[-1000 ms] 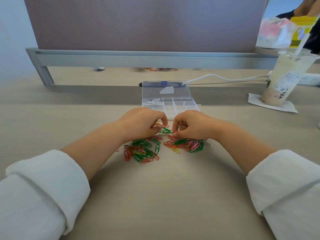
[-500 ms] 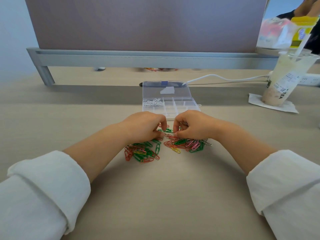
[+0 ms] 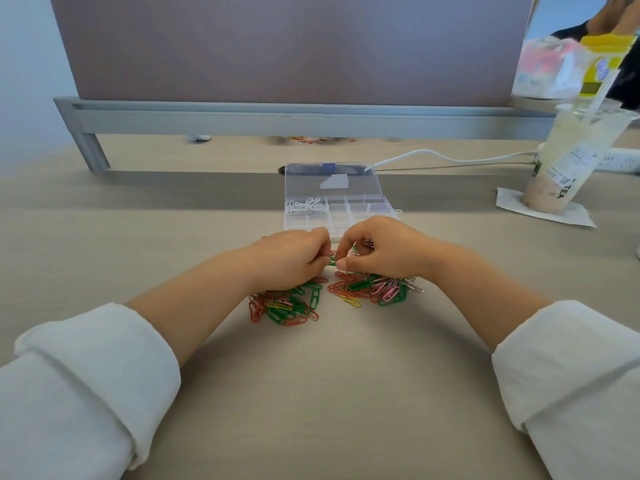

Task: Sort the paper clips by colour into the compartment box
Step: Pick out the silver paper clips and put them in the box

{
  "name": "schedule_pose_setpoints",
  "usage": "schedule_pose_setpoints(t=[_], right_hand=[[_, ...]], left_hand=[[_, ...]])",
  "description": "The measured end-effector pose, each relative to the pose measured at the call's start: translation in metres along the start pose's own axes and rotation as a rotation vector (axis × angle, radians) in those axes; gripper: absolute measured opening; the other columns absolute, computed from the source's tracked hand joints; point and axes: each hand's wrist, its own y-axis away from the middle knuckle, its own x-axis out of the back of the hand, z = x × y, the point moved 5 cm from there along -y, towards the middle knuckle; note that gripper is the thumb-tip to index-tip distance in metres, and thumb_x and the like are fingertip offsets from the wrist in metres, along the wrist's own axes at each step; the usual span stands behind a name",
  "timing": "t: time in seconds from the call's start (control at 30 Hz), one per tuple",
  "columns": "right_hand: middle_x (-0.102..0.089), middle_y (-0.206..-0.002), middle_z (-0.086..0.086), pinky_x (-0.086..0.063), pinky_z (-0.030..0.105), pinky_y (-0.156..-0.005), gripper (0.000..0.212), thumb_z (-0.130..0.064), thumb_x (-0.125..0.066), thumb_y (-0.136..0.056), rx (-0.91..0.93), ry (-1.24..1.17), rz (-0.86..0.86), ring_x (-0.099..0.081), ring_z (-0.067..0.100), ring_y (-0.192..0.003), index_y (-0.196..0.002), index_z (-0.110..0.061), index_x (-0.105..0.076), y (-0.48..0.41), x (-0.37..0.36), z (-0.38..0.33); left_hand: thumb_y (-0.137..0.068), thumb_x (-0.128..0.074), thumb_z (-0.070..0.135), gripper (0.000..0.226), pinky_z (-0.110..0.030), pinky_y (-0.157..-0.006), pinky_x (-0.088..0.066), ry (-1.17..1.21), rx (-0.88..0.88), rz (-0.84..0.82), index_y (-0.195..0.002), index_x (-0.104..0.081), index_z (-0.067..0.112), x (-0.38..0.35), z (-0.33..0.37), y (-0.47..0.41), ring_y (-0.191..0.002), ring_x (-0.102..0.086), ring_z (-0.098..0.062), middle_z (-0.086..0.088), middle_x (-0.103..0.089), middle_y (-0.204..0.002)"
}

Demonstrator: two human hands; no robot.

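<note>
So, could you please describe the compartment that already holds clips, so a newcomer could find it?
On the desk, in front of the partition, lies a clear compartment box. Look at its far-left compartment: it alone holds paper clips, all white.

A pale wooden desk point(image 3: 311, 393) is backed by a mauve partition point(image 3: 294, 46) carried on a grey metal rail point(image 3: 277, 121) with a leg point(image 3: 91, 152) at the left, a pale blue wall point(image 3: 27, 64) is seen beside it, and soft light is cast throughout.
</note>
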Motion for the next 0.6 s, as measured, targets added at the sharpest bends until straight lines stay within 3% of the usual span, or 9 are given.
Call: schedule_pose_setpoints(t=[0.27,0.37,0.5,0.6], right_hand=[[-0.039,-0.053,-0.008,-0.034,0.008,-0.048,0.012,-0.029,-0.065,-0.085,0.026,-0.006,0.063,-0.041,0.000,-0.046,-0.074,-0.025,-0.064,-0.002,0.003,-0.002],[-0.040,-0.056,-0.010,-0.033,0.010,-0.047,0.010,-0.028,-0.063,-0.087,-0.005,0.019,0.068,-0.040,0.004,-0.049,-0.080,-0.022,-0.066,-0.002,0.004,0.001],[-0.046,-0.066,-0.014,-0.031,0.015,-0.054,0.016,-0.031,-0.056,-0.091,-0.039,0.069,0.062,-0.042,0.002,-0.060,-0.092,-0.019,-0.067,-0.002,0.003,0.003],[-0.042,-0.063,-0.012,-0.031,0.018,-0.054,0.017,-0.031,-0.057,-0.091,-0.025,0.060,0.063,-0.039,0.004,-0.058,-0.094,-0.018,-0.067,-0.002,0.000,-0.002]], left_hand=[[-0.097,-0.039,0.031,0.015,-0.027,-0.065,-0.029,0.009,-0.019,0.019,-0.099,-0.047,0.018,0.007,0.005,0.002,-0.075,-0.042,-0.017,0.009,-0.045,-0.074],[-0.099,-0.034,0.027,0.019,-0.029,-0.062,-0.028,0.037,0.013,0.071,-0.085,-0.043,0.018,0.015,0.002,0.003,-0.072,-0.042,-0.018,0.003,-0.046,-0.074],[-0.093,-0.032,0.011,0.033,-0.028,-0.053,-0.028,0.502,0.121,0.212,-0.061,-0.034,0.015,0.022,-0.014,0.004,-0.054,-0.032,-0.013,0.002,-0.037,-0.058],[-0.089,-0.027,0.007,0.032,-0.021,-0.040,-0.020,0.912,0.169,0.262,-0.059,-0.029,0.016,0.022,-0.023,0.003,-0.043,-0.021,-0.010,0.003,-0.031,-0.049]])
